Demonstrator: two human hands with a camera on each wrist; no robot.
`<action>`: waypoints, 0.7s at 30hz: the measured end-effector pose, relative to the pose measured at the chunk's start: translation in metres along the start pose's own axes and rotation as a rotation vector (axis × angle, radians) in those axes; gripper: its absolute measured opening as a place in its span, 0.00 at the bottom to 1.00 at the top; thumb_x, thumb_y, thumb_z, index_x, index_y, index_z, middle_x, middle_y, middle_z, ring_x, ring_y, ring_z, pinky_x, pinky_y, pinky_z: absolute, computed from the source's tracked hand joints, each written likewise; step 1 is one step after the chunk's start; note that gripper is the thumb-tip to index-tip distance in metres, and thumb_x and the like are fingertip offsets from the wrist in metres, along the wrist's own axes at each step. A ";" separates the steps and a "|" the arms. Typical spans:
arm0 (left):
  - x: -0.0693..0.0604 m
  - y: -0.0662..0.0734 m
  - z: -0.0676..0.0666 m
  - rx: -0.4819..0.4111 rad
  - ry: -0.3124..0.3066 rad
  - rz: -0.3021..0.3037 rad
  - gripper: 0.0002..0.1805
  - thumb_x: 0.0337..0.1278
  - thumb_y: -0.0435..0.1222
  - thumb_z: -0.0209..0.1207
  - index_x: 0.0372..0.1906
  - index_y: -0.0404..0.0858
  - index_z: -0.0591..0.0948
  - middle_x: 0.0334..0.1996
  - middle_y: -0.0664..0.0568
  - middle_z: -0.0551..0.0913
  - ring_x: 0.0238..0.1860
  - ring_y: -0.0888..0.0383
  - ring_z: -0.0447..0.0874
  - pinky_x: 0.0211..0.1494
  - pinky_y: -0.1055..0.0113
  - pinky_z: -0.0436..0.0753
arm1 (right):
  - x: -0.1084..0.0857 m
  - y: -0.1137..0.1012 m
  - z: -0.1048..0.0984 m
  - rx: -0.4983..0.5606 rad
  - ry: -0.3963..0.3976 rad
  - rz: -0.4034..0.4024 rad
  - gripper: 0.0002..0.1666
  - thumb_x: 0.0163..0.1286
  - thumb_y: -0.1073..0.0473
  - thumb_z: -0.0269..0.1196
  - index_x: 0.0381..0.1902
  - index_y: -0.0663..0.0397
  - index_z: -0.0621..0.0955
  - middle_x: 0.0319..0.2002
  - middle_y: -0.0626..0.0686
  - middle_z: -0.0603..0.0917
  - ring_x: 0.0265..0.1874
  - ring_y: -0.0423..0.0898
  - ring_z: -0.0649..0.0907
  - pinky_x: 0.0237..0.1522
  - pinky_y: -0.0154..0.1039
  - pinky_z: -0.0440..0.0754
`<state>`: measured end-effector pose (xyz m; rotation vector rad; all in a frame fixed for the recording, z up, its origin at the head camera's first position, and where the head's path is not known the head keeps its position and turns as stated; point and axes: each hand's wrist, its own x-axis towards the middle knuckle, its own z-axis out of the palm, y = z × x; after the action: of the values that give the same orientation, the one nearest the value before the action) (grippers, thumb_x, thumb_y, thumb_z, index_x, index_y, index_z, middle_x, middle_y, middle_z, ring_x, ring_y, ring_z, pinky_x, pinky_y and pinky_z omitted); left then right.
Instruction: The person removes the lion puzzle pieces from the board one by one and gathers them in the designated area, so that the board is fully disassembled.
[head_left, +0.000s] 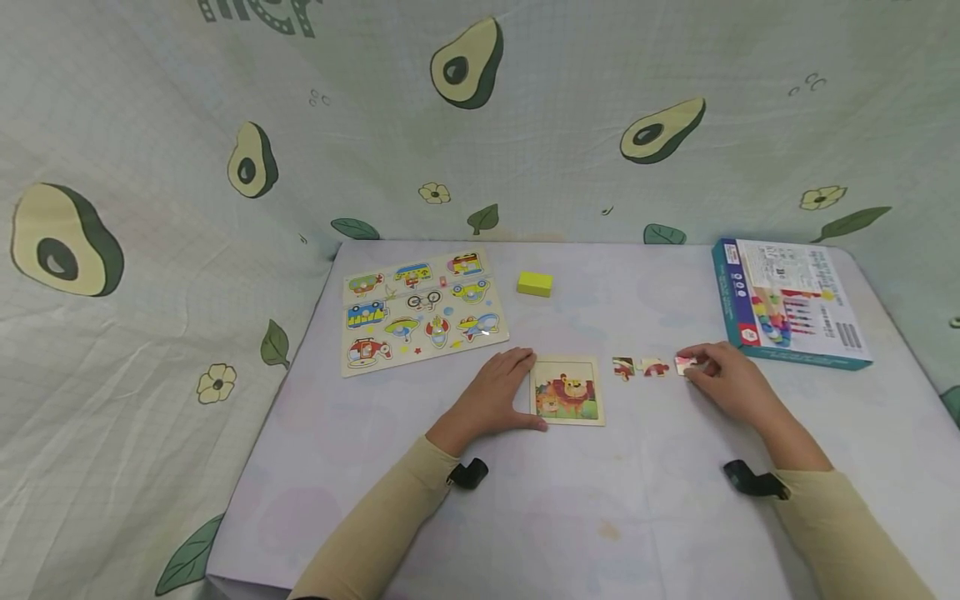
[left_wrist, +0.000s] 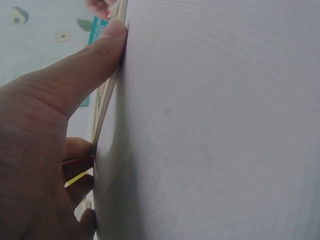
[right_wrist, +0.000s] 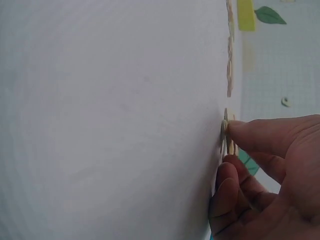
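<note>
A square wooden jigsaw puzzle board (head_left: 567, 421) with a lion picture lies on the table. My left hand (head_left: 497, 392) holds it at the left side, thumb along the near edge and fingers by the far left corner. In the left wrist view, that thumb (left_wrist: 102, 52) touches the board's edge. To the right of the board, my right hand (head_left: 731, 382) pinches a small jigsaw piece (head_left: 684, 365) between thumb and fingers, low over the tabletop. Two more jigsaw pieces, one dark (head_left: 623, 367) and one red and cream (head_left: 655, 367), lie between board and right hand.
A larger board with vehicle pictures (head_left: 420, 312) lies at the back left. Beside it sits a yellow block (head_left: 535, 284). The blue and white box (head_left: 798, 304) is at the back right, beyond my right hand. Avocado-print cloth (head_left: 555, 167) hangs behind the table.
</note>
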<state>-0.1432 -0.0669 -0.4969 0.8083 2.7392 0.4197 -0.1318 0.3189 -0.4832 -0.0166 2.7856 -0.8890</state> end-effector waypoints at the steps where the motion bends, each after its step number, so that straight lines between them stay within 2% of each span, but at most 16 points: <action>1: 0.000 0.000 0.000 -0.001 -0.001 0.000 0.63 0.44 0.69 0.69 0.81 0.41 0.57 0.79 0.52 0.56 0.79 0.57 0.51 0.83 0.62 0.47 | 0.000 0.000 0.000 0.001 0.000 0.002 0.22 0.75 0.58 0.61 0.64 0.60 0.78 0.46 0.61 0.74 0.41 0.54 0.73 0.35 0.41 0.74; 8: 0.000 0.001 -0.001 0.002 -0.002 0.003 0.63 0.44 0.68 0.69 0.81 0.41 0.57 0.79 0.52 0.56 0.79 0.56 0.50 0.83 0.62 0.47 | 0.000 0.000 0.000 -0.001 -0.002 0.012 0.25 0.74 0.57 0.63 0.65 0.60 0.77 0.50 0.63 0.72 0.41 0.55 0.72 0.34 0.41 0.73; 21: 0.000 0.000 0.000 0.002 0.002 0.008 0.63 0.44 0.69 0.69 0.81 0.41 0.57 0.79 0.53 0.56 0.79 0.57 0.50 0.83 0.63 0.47 | 0.000 -0.001 0.000 -0.007 0.018 0.000 0.24 0.74 0.59 0.63 0.65 0.59 0.78 0.50 0.62 0.72 0.41 0.54 0.73 0.35 0.41 0.74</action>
<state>-0.1433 -0.0673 -0.4974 0.8199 2.7395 0.4201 -0.1320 0.3178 -0.4826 -0.0104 2.8055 -0.8834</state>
